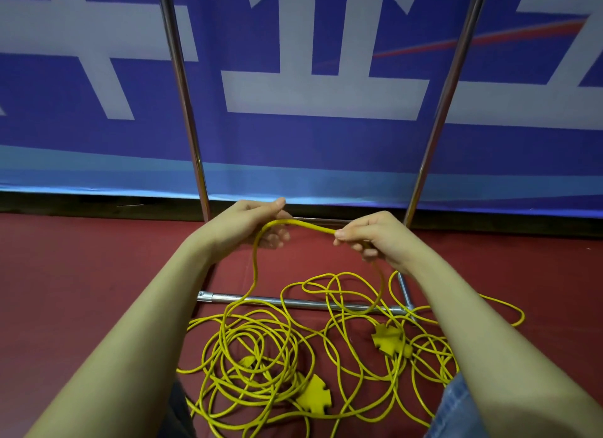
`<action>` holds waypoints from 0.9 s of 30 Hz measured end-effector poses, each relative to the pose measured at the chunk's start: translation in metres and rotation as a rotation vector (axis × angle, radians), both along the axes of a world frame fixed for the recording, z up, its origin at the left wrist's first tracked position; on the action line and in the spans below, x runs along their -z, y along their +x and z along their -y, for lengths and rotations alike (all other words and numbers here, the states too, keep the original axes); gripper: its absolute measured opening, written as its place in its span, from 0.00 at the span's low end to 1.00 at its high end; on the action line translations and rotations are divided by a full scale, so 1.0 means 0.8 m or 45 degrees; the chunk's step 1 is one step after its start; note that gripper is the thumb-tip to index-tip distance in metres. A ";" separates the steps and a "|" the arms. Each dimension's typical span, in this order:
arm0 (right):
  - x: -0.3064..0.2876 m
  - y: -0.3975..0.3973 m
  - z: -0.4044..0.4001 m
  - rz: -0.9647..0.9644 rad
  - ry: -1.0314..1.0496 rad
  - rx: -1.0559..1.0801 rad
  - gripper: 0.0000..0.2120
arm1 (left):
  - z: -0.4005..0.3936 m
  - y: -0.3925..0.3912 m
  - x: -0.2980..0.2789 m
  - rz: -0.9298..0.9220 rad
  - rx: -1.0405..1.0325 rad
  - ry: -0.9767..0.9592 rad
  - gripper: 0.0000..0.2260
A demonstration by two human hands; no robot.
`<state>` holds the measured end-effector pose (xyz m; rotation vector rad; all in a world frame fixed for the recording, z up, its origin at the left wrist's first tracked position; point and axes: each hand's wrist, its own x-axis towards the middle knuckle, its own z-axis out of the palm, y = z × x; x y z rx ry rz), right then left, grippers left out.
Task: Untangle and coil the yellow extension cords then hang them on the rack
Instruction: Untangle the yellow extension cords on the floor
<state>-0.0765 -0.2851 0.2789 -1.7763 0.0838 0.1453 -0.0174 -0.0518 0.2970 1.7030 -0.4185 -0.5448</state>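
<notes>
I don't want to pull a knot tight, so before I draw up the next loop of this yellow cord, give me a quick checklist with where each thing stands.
1. Both hands on the cord: ok. The left hand and right hand hold one raised span of yellow cord.
2. Span between the hands free of knots: ok.
3. Strands hanging to the pile run clean: not ok. Both drop into overlapping loops on the red floor.
4. Socket blocks free: not ok. Cord crosses the near block and the far block.
5. Cord clear of the rack base bar: not ok, loops lie over it.
6. Hanging spot on the rack: cannot tell.
</notes>
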 end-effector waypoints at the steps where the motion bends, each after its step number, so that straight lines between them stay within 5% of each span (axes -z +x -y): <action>1: 0.000 0.000 -0.002 0.005 -0.026 -0.014 0.07 | 0.002 -0.001 0.001 0.036 0.023 0.058 0.16; 7: 0.001 0.005 -0.017 0.056 -0.061 -0.089 0.08 | 0.025 -0.013 0.009 0.270 0.182 0.337 0.12; 13: 0.006 0.007 -0.013 0.052 0.233 -0.278 0.22 | 0.011 -0.002 -0.005 0.188 -0.093 -0.234 0.13; 19: 0.042 0.005 0.004 -0.128 0.184 -0.241 0.17 | -0.010 0.014 -0.013 -0.013 -0.243 -0.676 0.13; 23: 0.047 0.010 0.007 -0.038 0.318 0.015 0.13 | -0.021 0.015 -0.004 0.081 -0.323 -0.294 0.12; 27: 0.037 0.010 0.009 0.021 0.080 0.012 0.13 | -0.026 0.009 0.002 0.160 -0.150 0.126 0.11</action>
